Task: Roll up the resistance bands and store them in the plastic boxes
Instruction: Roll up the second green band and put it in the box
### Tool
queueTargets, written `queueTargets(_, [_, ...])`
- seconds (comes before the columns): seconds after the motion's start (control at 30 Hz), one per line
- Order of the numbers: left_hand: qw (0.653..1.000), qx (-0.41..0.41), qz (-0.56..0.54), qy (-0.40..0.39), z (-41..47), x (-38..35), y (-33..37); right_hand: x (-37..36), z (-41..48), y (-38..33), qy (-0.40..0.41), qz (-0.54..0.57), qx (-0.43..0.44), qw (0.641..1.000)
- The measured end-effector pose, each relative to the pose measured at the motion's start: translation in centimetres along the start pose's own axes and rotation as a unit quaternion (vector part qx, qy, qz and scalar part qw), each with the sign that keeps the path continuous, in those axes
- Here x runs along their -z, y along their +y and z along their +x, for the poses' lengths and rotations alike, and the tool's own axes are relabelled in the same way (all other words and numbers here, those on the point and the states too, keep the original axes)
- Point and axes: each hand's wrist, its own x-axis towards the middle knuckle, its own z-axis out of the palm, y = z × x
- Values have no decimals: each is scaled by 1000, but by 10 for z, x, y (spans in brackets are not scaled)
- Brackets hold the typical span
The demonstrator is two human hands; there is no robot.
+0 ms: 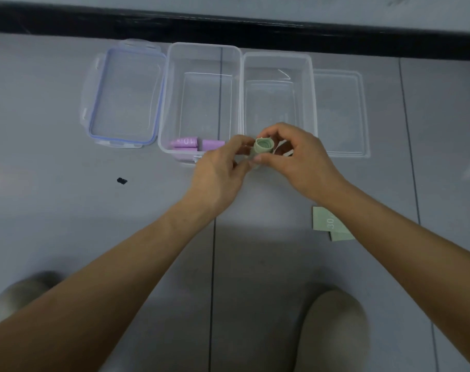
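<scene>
The pale green rubber resistance band wound into a tight coil (pixel 262 147) is held up off the grey surface (pixel 67 170), its spiral end facing the camera, over the near edge where the two open boxes meet. It looks springy, so the likely failure is the coil loosening or springing open if either grip relaxes before it is set down in a box. It could also land between the boxes, not inside one. The right hand (pixel 301 162) curls round the coil, with its fingers (pixel 271 131) arched over the top and the thumb pressed under the front. The left hand (pixel 217 173) pinches the coil's left side with its fingertips (pixel 241 143), so the coil sits between both sets of fingers. The clear plastic box on the left (pixel 162 108) already holds rolled purple bands (pixel 186 143) at its near end; the clear plastic box on the right (pixel 278 54) shows nothing inside. A clear lid with a blue seal (pixel 126 95) lies left of the boxes and a plain clear lid (pixel 341 111) lies right of them. A flat green band marked 30 (pixel 327 222) lies unrolled beside the right forearm.
</scene>
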Motion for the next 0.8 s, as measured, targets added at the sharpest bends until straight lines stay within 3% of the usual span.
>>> queueTargets(0.1, [991, -71, 114, 12, 15, 8, 8, 13, 10, -6, -7, -48, 14, 999])
queueTargets(0.33, [962, -150, 228, 4, 68, 25, 24, 22, 35, -6, 45, -78, 16, 996])
queueTargets(0.47, [944, -147, 292, -41, 97, 23, 31, 29, 47, 0, 48, -118, -4, 992])
queueTargets(0.63, [922, -131, 345, -114, 117, 2, 42, 52, 58, 14, -13, -293, -15, 956])
queueTargets(0.8, [901, -104, 362, -213, 123, -31, 35, 63, 27, 54, 100, -262, -48, 959])
